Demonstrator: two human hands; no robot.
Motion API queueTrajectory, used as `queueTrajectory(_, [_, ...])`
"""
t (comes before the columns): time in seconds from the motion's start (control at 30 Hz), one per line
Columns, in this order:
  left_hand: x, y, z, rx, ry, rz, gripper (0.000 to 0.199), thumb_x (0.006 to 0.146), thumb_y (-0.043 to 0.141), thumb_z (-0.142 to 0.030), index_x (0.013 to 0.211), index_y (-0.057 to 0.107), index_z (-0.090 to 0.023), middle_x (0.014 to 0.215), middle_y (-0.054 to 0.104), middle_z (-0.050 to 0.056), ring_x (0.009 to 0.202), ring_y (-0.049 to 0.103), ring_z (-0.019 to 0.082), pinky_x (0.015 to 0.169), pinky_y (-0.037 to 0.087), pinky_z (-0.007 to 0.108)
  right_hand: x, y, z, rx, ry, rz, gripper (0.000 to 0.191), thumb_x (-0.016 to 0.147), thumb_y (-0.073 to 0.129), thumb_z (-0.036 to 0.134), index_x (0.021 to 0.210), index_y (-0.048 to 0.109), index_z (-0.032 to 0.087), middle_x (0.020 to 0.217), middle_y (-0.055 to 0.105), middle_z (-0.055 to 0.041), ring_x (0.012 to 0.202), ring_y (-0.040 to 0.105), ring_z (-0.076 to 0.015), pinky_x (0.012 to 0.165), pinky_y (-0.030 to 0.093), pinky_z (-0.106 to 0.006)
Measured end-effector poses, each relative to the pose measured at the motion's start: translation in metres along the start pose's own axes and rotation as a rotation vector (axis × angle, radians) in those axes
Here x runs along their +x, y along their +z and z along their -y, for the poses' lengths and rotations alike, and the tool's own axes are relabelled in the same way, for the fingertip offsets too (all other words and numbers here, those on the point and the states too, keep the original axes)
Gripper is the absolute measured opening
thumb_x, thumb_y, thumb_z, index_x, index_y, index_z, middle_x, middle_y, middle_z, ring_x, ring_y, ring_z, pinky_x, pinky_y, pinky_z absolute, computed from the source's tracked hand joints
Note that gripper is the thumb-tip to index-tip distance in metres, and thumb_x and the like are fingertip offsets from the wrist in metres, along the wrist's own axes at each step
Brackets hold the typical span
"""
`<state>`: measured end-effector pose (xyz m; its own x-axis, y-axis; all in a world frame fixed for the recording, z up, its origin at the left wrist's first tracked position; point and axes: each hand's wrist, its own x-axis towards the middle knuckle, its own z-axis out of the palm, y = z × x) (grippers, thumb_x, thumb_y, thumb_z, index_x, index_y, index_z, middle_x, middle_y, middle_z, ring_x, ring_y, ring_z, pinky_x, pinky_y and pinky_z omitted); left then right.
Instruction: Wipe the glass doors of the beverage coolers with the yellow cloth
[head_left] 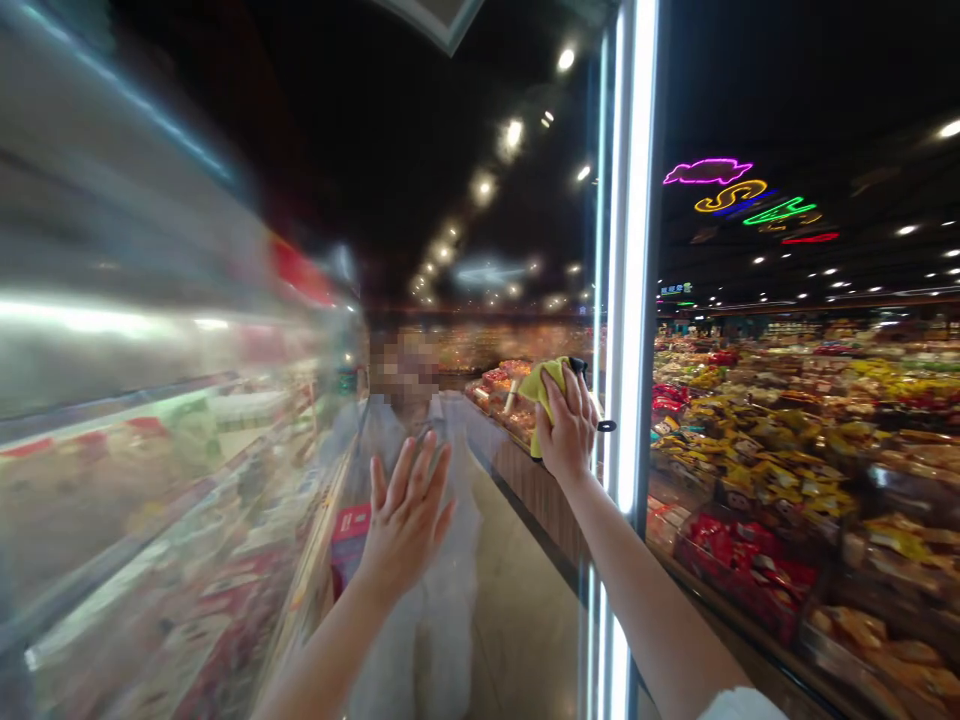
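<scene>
My right hand (571, 430) holds a yellow cloth (541, 385) with dark edging against a glass door (517, 560). The fingers are spread over the cloth, close to the lit strip of the door's frame (634, 250). A small black loop (606, 426) sticks out beside this hand. My left hand (406, 505) is raised, fingers apart and palm toward the glass, with nothing in it. I cannot tell whether its palm touches the pane. In the glass appears a reflected person (420, 440) in light clothes.
Blurred refrigerated shelves with packages (150, 480) run along the left. Right of the frame lie bins heaped with yellow snack packs (757, 450) and red packs (742, 560). Neon signs (750, 200) hang above them. A red and purple box (349, 540) shows behind my left hand.
</scene>
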<state>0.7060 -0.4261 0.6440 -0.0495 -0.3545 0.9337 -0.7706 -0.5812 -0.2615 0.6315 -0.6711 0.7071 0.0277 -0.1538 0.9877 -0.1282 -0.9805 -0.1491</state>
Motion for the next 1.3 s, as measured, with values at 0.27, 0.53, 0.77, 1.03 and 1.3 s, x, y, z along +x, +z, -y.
queueTrajectory(0.27, [0.009,0.01,-0.009,-0.004,0.024,-0.005,0.076,0.099,0.056,-0.036,0.163,0.016,-0.027,0.163,0.037,0.011,0.157,0.018,0.027,0.129,0.006,0.058,-0.012,0.006,-0.018,-0.048,-0.05,0.024,0.047,0.1,0.046,0.025,0.147,0.052,0.03,0.16,0.043,-0.0069,0.15,0.033,-0.0294,0.119,0.033,-0.054])
queueTrajectory(0.53, [0.017,0.023,-0.023,-0.003,0.023,0.004,0.077,0.098,0.057,-0.037,0.163,0.017,-0.025,0.162,0.038,0.013,0.158,0.014,0.026,0.128,0.006,0.06,-0.001,-0.001,-0.074,-0.024,0.035,-0.032,0.053,0.103,0.039,0.027,0.156,0.039,0.026,0.162,0.039,-0.0122,0.148,0.038,-0.0274,0.117,0.041,-0.053])
queueTrajectory(0.77, [0.018,0.025,-0.028,-0.01,0.029,0.011,0.078,0.098,0.057,-0.037,0.163,0.015,-0.027,0.162,0.039,0.011,0.158,0.016,0.025,0.129,0.006,0.058,-0.06,0.001,-0.082,-0.014,0.04,-0.02,0.052,0.103,0.039,0.026,0.155,0.039,0.022,0.159,0.041,-0.0163,0.148,0.038,-0.0288,0.113,0.044,-0.054])
queueTrajectory(1.03, [0.044,0.027,-0.024,0.006,0.052,-0.046,0.081,0.097,0.059,-0.035,0.164,0.014,-0.029,0.162,0.038,0.009,0.156,0.021,0.027,0.129,0.006,0.058,0.065,0.007,-0.069,0.014,0.044,-0.082,0.05,0.102,0.04,0.023,0.151,0.045,0.024,0.16,0.042,-0.0117,0.147,0.04,-0.0265,0.116,0.042,-0.049])
queueTrajectory(1.3, [0.057,0.024,-0.019,0.012,0.057,-0.077,0.079,0.098,0.057,-0.036,0.164,0.012,-0.028,0.161,0.04,0.011,0.156,0.023,0.027,0.128,0.006,0.059,0.063,0.0,-0.068,0.027,-0.128,-0.039,0.047,0.101,0.045,0.026,0.148,0.051,0.028,0.158,0.047,-0.0066,0.147,0.04,-0.0258,0.117,0.042,-0.047])
